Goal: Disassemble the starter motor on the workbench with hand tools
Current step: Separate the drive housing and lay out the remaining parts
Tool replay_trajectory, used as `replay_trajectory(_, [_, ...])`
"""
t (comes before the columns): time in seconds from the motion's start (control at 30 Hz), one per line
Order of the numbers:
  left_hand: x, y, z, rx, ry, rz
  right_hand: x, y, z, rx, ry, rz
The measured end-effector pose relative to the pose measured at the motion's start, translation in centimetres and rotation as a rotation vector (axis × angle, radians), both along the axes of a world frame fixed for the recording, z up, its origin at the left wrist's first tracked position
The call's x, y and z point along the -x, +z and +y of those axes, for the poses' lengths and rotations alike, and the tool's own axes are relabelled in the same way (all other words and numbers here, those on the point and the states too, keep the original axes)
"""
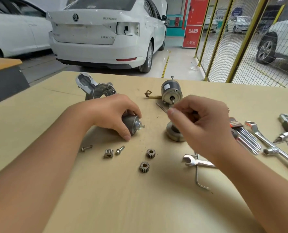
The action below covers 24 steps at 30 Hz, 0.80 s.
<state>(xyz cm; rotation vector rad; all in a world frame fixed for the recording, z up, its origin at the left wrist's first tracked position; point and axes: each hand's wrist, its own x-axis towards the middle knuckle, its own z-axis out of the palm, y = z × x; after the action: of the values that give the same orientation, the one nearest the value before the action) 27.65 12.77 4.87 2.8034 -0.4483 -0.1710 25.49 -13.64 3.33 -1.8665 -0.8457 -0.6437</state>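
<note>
Gripping a dark cylinder [130, 123] at frame centre, my left hand [113, 113] curls round it on the bench [106, 199]. My right hand [202, 121] hovers curled right of centre; whether it pinches anything I cannot tell (blurred). Below it sits a ring part [173, 134]. Three gears [150, 153] lie lower centre; the motor body [171, 93] stands above, housing [92, 89] upper left, wrenches [195, 162] right.

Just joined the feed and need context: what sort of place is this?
Most likely a car repair or training workshop: a white car parked behind the workbench, yellow mesh fencing, and wrenches beside starter motor parts.
</note>
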Motion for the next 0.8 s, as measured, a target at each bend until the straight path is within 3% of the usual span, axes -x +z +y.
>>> replay_trajectory(0.1, [-0.4,-0.7,-0.1,0.089,-0.014,-0.019,0.5,-0.4,0.7,0.3,0.093,0.004])
replay_trajectory(0.2, [-0.8,-1.7,0.0,0.312,0.005,-0.024,0.6,-1.2,1.1,0.626,0.169,0.059])
replay_trajectory(0.3, [-1.0,-2.5,0.0,0.546,0.045,-0.025,0.5,-1.8,1.2,0.76,0.177,0.129])
replay_trajectory(0.57, [-0.8,-2.8,-2.0,1.15,0.211,0.084,0.0,-2.2,1.1,0.76,0.083,0.153])
replay_trajectory(0.8, [0.8,-0.6,-5.6,1.416,0.22,0.218,0.1,-1.9,1.2,0.486,-0.028,0.159])
